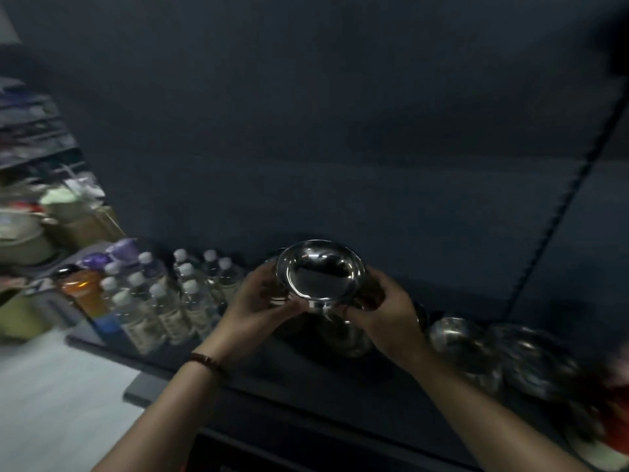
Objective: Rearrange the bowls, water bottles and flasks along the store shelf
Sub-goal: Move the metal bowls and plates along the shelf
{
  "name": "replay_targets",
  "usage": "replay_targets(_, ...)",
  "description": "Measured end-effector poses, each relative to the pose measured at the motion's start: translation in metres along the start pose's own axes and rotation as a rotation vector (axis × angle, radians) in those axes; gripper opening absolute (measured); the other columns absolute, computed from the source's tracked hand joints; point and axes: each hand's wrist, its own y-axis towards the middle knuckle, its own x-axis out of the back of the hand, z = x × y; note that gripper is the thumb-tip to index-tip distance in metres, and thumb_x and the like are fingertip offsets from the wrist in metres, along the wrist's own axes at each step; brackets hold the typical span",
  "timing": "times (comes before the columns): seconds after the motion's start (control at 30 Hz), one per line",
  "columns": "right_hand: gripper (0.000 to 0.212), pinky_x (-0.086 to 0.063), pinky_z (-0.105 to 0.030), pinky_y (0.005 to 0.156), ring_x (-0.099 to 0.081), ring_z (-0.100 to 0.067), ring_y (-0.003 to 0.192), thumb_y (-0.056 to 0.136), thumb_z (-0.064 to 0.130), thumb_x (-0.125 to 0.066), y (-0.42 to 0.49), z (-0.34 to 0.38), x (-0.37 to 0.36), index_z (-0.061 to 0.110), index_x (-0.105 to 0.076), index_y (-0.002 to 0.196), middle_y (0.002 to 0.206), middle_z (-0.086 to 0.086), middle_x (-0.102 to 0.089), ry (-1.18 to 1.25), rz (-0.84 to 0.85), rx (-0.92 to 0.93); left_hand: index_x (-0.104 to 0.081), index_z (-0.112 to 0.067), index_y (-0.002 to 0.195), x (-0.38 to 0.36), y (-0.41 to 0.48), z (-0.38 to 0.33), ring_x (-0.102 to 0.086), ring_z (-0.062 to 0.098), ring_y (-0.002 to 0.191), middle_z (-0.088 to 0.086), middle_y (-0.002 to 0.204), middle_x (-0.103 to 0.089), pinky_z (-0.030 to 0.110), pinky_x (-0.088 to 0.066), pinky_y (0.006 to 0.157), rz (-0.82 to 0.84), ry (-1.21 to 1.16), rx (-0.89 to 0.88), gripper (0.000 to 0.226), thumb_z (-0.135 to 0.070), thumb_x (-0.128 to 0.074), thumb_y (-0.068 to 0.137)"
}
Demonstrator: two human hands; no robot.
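Both hands lift a steel bowl (320, 269) above the dark shelf (258, 379).

Left hand (258, 301) and right hand (381, 306) grip its base, fingers closed; water bottles (177, 294) crowd the left, more bowls (503, 356) lie right near the shelf's front edge.

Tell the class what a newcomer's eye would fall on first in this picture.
A shiny steel bowl sits at the centre, held from both sides by the left hand and the right hand above the dark shelf. Clear water bottles cluster at left; more steel bowls lie blurred at right.
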Motion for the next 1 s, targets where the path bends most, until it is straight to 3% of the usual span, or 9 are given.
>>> replay_targets(0.07, 0.069, -0.061, -0.051, 0.098, -0.077, -0.018, 0.110, 0.062, 0.029, -0.103, 0.026, -0.003, -0.028, 0.030, -0.071, 0.123, 0.115, 0.003, -0.080, -0.022, 0.036, -0.004, -0.070, -0.032, 0.129, 0.031, 0.018, 0.010, -0.076, 0.023, 0.113, 0.005, 0.125, -0.076, 0.047, -0.064, 0.096, -0.016, 0.058, -0.011, 0.058, -0.039, -0.094, 0.077)
replay_targets(0.13, 0.068, -0.062, -0.049, 0.097, -0.077, -0.016, 0.109, 0.062, 0.032, -0.103, 0.051, -0.004, -0.052, 0.031, -0.071, 0.122, 0.114, 0.005, -0.080, -0.055, 0.057, -0.009, -0.071, -0.029, 0.127, 0.053, 0.034, 0.020, -0.075, 0.031, 0.114, 0.008, 0.123, -0.078, 0.050, -0.062, 0.099, -0.023, 0.092, -0.027, 0.051, -0.035, -0.091, 0.081)
replay_targets(0.3, 0.075, -0.062, -0.045, 0.098, -0.076, -0.011, 0.108, 0.055, 0.044, -0.100, 0.102, -0.017, -0.088, 0.035, -0.071, 0.123, 0.113, 0.011, -0.080, -0.154, 0.101, -0.023, -0.065, -0.031, 0.128, 0.077, 0.066, 0.047, -0.075, 0.019, 0.117, 0.000, 0.123, -0.079, 0.038, -0.062, 0.099, -0.056, 0.090, 0.022, 0.046, -0.010, -0.084, 0.091)
replay_targets(0.5, 0.070, -0.060, -0.035, 0.100, -0.071, -0.004, 0.111, 0.067, 0.027, -0.100, 0.131, -0.036, -0.100, 0.036, -0.068, 0.129, 0.116, 0.017, -0.076, -0.308, 0.123, -0.020, -0.064, -0.023, 0.136, 0.082, 0.090, 0.084, -0.073, 0.013, 0.119, -0.004, 0.128, -0.076, 0.051, -0.060, 0.103, -0.015, 0.189, 0.104, 0.052, -0.040, -0.083, 0.090)
replay_targets(0.7, 0.070, -0.052, -0.013, 0.091, -0.068, -0.005, 0.112, 0.073, 0.022, -0.098, 0.131, -0.057, -0.098, 0.029, -0.067, 0.135, 0.121, 0.012, -0.074, -0.394, 0.169, -0.075, -0.066, -0.022, 0.135, 0.073, 0.092, 0.100, -0.075, 0.009, 0.112, -0.007, 0.118, -0.078, 0.036, -0.062, 0.098, -0.012, 0.247, 0.149, 0.044, -0.025, -0.083, 0.094)
replay_targets(0.77, 0.073, -0.055, -0.025, 0.098, -0.069, -0.007, 0.115, 0.071, 0.026, -0.097, 0.131, -0.061, -0.095, 0.033, -0.066, 0.137, 0.123, 0.013, -0.075, -0.417, 0.169, -0.093, -0.066, -0.021, 0.134, 0.070, 0.091, 0.100, -0.074, 0.006, 0.109, -0.009, 0.116, -0.078, 0.031, -0.063, 0.094, -0.014, 0.291, 0.160, 0.046, -0.026, -0.084, 0.092)
replay_targets(0.83, 0.073, -0.056, -0.035, 0.102, -0.069, -0.006, 0.115, 0.068, 0.032, -0.095, 0.130, -0.064, -0.093, 0.035, -0.065, 0.136, 0.123, 0.015, -0.075, -0.435, 0.188, -0.107, -0.066, -0.026, 0.133, 0.068, 0.091, 0.100, -0.074, 0.007, 0.110, -0.009, 0.118, -0.078, 0.041, -0.063, 0.095, -0.012, 0.336, 0.167, 0.055, -0.042, -0.085, 0.085)
replay_targets(0.9, 0.070, -0.056, -0.035, 0.102, -0.069, -0.009, 0.117, 0.071, 0.033, -0.094, 0.128, -0.063, -0.092, 0.033, -0.065, 0.136, 0.124, 0.013, -0.074, -0.459, 0.214, -0.121, -0.067, -0.028, 0.129, 0.067, 0.090, 0.102, -0.075, 0.010, 0.111, -0.008, 0.117, -0.079, 0.046, -0.063, 0.096, -0.026, 0.325, 0.215, 0.061, -0.053, -0.083, 0.075)
replay_targets(1.0, 0.068, -0.053, -0.032, 0.101, -0.067, -0.012, 0.120, 0.077, 0.032, -0.093, 0.121, -0.057, -0.086, 0.025, -0.064, 0.138, 0.130, 0.009, -0.072, -0.489, 0.245, -0.117, -0.069, -0.022, 0.118, 0.055, 0.083, 0.086, -0.074, 0.020, 0.108, -0.005, 0.110, -0.078, 0.045, -0.062, 0.091, -0.093, 0.335, 0.267, 0.047, -0.042, -0.084, 0.078)
